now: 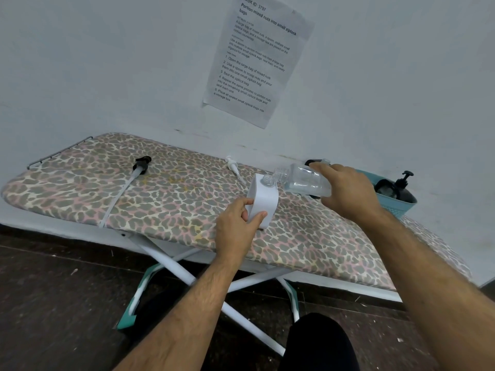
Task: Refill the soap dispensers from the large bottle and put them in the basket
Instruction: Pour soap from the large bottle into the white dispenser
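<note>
While the large bottle (pixel 302 180) tips over the white dispenser (pixel 263 200), the pour is on.
Right hand (pixel 345 191) grips the bottle, left hand (pixel 237 226) grips the dispenser; next, I'd say: level off, refit the pump (pixel 232 167).

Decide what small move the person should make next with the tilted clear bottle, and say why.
Probably tip the clear bottle a little further. The right hand holds it nearly level, its open neck right at the mouth of the white dispenser, which the left hand steadies on the ironing board. Liquid sits in the bottle's lower side; whether any is flowing cannot be told.
</note>
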Tool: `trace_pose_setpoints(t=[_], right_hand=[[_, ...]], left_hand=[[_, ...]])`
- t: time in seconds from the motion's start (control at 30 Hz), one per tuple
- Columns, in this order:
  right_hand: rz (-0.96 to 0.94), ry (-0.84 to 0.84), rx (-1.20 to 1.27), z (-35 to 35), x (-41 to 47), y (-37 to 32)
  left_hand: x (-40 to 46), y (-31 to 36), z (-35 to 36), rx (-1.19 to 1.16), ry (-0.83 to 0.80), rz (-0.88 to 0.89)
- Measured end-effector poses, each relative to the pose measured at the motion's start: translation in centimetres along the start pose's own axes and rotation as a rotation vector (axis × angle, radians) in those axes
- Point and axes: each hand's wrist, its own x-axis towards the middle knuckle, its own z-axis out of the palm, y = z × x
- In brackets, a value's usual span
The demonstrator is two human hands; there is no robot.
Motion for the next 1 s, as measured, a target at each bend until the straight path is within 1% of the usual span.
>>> trace_pose_setpoints(t=[0.37, 0.6, 0.8, 1.0], right_hand=[[-0.004, -0.005, -0.011, 0.01, 0.19, -0.01], [-0.009, -0.008, -0.013, 0.12, 0.31, 0.04], [-0.019, 0.000, -0.006, -0.01, 0.33, 0.10], [-0.022, 0.001, -0.007, 0.11, 0.40, 0.10]], left_hand=[[0.18, -0.18, 0.17, -0.003, 0.005, 0.021], [0.25, -0.59, 0.40, -0.024, -0.095, 0.021], [0.30, -0.61, 0.44, -0.035, -0.109, -0.020], [0.35, -0.69, 0.51, -0.031, -0.103, -0.014]])
